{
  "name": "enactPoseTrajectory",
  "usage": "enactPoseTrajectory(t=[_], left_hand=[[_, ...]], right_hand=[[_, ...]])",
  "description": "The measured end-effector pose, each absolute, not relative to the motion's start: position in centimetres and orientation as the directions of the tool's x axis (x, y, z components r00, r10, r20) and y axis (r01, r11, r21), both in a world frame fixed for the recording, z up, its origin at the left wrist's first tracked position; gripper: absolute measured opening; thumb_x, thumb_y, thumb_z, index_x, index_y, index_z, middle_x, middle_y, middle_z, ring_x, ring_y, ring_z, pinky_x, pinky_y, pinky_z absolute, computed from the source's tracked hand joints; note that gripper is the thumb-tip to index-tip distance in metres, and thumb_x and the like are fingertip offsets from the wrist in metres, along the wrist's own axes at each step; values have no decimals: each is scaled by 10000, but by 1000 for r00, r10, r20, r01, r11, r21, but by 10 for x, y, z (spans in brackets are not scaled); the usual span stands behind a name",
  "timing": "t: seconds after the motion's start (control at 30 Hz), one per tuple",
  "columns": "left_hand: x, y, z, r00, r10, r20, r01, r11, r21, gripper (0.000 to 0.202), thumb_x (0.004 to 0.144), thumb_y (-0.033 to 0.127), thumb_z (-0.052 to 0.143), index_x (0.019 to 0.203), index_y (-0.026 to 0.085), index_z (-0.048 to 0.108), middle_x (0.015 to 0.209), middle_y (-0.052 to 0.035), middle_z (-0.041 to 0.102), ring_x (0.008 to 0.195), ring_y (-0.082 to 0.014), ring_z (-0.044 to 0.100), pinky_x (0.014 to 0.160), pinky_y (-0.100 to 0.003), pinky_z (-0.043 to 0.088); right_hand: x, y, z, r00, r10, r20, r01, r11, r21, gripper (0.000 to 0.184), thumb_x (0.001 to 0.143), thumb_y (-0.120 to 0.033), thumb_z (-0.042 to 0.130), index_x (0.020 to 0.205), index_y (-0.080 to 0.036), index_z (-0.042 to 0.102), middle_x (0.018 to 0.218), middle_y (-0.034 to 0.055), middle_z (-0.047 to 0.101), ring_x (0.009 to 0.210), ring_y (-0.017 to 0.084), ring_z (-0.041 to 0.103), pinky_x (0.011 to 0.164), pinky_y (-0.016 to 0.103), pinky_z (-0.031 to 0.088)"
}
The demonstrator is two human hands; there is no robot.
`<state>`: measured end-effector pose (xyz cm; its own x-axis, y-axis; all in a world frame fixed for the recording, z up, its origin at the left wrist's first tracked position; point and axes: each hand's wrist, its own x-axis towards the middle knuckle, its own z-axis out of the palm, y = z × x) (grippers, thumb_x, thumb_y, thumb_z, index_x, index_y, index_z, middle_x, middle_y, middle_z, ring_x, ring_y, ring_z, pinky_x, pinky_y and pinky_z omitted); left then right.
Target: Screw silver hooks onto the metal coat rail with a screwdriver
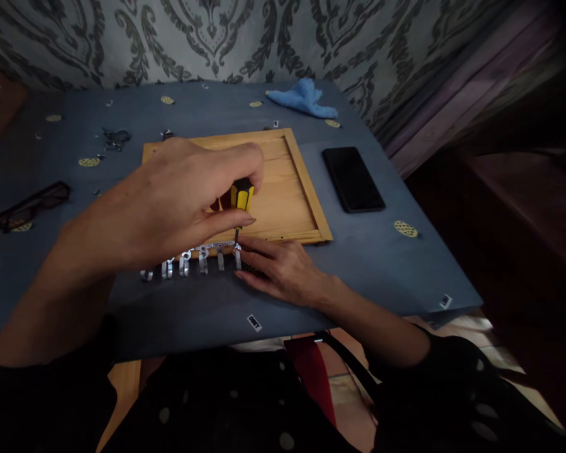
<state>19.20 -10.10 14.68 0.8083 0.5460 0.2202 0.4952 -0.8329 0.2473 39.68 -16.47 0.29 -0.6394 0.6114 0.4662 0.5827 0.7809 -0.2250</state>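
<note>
My left hand (183, 195) is closed around the yellow and black handle of a screwdriver (242, 196). It is upright, tip down at the right end of a shiny metal hook rail (202, 250). Several curved hooks hang from the rail toward me. The rail lies along the near edge of a shallow framed wooden panel (283, 189). Beside the screwdriver tip, my right hand (283, 272) grips the rail's right end, its fingertips against the last hook and the panel's edge. My left hand covers the panel's left part, and the screw head cannot be made out.
On the blue tablecloth (387, 270), a black phone (353, 179) lies right of the panel and a blue cloth (304, 99) behind it. Glasses (28, 204) lie at the left. Small dark metal pieces (116, 138) sit behind my left forearm. A patterned wall (207, 38) borders the table's back.
</note>
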Motion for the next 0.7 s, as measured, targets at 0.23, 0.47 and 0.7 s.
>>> enactPoseTrajectory(t=[0.23, 0.47, 0.7], left_hand=[[194, -103, 149, 850, 489, 194, 449, -866, 220, 228, 979, 320, 404, 940, 187, 585, 633, 46, 523, 500, -75, 397, 604, -240, 346], [187, -99, 148, 868, 478, 138, 431, -861, 270, 286, 995, 397, 387, 1004, 209, 602, 673, 37, 536, 576, -113, 492, 727, -272, 404], [183, -97, 154, 894, 399, 202, 362, -911, 197, 260, 1011, 306, 406, 966, 203, 640, 709, 39, 585, 551, -83, 458, 566, -240, 289]], right_hand=[[397, -164, 2, -638, 607, 474, 585, 782, -214, 359, 1057, -374, 474, 1125, -132, 730, 1260, 138, 715, 920, 219, 745, 672, 310, 572], [397, -165, 1, -636, 613, 469, 590, 778, -217, 345, 1052, -379, 486, 1147, -147, 723, 1255, 145, 716, 940, 223, 753, 688, 313, 600], [397, -165, 0, -634, 599, 489, 567, 790, -232, 325, 1043, -352, 515, 1154, -130, 725, 1268, 164, 709, 934, 234, 754, 696, 322, 606]])
